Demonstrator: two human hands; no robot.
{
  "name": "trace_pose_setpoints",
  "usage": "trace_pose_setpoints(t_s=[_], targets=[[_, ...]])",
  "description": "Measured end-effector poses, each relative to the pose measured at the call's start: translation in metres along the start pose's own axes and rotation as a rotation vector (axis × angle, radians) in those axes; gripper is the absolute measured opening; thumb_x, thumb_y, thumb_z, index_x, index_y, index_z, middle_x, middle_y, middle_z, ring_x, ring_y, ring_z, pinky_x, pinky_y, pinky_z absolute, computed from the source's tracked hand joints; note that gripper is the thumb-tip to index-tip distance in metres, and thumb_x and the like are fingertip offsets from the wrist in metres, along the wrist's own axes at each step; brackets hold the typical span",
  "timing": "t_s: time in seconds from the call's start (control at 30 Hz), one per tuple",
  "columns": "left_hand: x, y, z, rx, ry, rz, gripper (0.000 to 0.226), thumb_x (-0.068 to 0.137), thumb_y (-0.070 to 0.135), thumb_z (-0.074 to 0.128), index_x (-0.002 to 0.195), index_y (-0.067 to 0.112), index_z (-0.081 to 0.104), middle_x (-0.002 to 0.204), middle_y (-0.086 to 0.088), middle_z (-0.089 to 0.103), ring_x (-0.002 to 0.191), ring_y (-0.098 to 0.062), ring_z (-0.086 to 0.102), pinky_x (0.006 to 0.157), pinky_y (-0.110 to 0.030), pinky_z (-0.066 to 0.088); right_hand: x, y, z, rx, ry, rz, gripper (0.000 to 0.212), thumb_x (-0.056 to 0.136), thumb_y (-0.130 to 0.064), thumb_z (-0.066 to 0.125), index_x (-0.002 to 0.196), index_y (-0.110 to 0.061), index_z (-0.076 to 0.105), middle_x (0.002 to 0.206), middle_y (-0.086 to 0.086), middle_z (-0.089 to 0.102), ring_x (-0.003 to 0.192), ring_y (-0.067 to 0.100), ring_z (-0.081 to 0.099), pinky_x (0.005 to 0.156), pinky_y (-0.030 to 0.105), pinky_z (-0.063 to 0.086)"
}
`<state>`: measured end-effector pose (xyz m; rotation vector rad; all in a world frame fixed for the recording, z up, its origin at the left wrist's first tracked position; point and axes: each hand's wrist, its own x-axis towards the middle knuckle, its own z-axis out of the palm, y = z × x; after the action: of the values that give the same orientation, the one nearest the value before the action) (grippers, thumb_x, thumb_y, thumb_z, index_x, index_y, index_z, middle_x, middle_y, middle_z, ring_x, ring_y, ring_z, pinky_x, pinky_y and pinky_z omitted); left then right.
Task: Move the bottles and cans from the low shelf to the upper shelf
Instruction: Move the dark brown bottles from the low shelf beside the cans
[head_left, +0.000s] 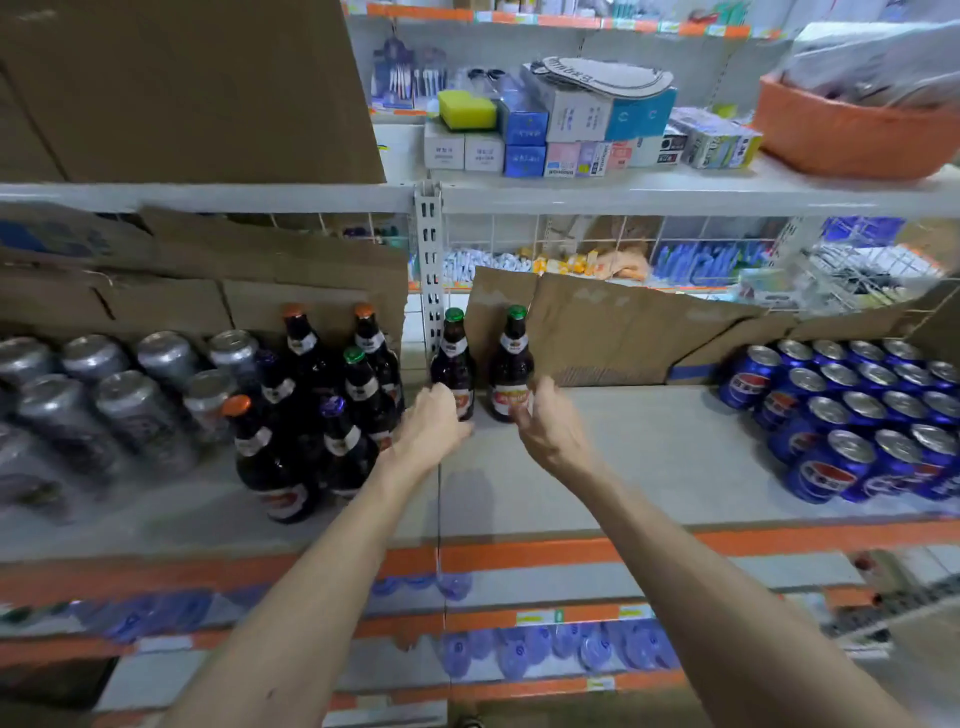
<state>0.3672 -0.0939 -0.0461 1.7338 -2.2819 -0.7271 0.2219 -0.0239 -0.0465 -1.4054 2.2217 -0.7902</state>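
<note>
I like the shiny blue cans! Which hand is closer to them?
The right hand. It is at a green-capped bottle mid-shelf, with bare shelf between it and the blue cans further right. The left hand is further left, at the neighbouring bottle.

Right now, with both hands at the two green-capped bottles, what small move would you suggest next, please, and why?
Probably draw both hands back and reach down for more stock. The left hand and right hand look open beside the left green-capped bottle and right green-capped bottle, which stand upright on the shelf; bare space remains to their right, before the blue cans.
</note>
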Motion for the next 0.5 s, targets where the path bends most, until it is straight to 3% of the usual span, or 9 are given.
trace_pose_setpoints(t_s=[0.13, 0.3, 0.5], targets=[[-0.069, -0.023, 0.012, 0.126, 0.019, 0.148, 0.054, 0.085, 0.026, 0.07, 0.13, 0.005, 0.048, 0.132, -0.017, 0.05, 0.124, -0.034, 0.051, 0.102, -0.041, 0.042, -0.077, -0.005, 0.014, -0.066, -0.064, -0.061, 0.036, 0.097, -0.023, 0.051, 0.125, -0.002, 0.044, 0.119, 0.023, 0.059, 0.111, 0.039, 0.055, 0.083, 0.04, 0.043], [-0.172, -0.064, 0.0, 0.181, 0.097, 0.273, 0.06, 0.081, 0.014, 0.07, 0.133, 0.002, 0.045, 0.136, -0.017, 0.05, 0.131, -0.031, 0.043, 0.111, -0.036, 0.032, -0.172, -0.021, 0.023, -0.112, -0.075, -0.074, 0.046, 0.098, -0.024, 0.052, 0.137, 0.0, 0.042, 0.134, 0.023, 0.051, 0.125, 0.037, 0.047, 0.096, 0.035, 0.034], [-0.274, -0.107, -0.034, 0.239, 0.094, 0.267, 0.069, 0.09, 0.021, 0.066, 0.147, 0.003, 0.031, 0.15, -0.014, 0.038, 0.14, -0.027, 0.033, 0.114, -0.03, 0.022, -0.267, -0.04, 0.031, -0.21, -0.067, -0.108, 0.044, 0.098, -0.03, 0.051, 0.132, -0.003, 0.045, 0.132, 0.022, 0.054, 0.123, 0.038, 0.049, 0.097, 0.042, 0.04]])
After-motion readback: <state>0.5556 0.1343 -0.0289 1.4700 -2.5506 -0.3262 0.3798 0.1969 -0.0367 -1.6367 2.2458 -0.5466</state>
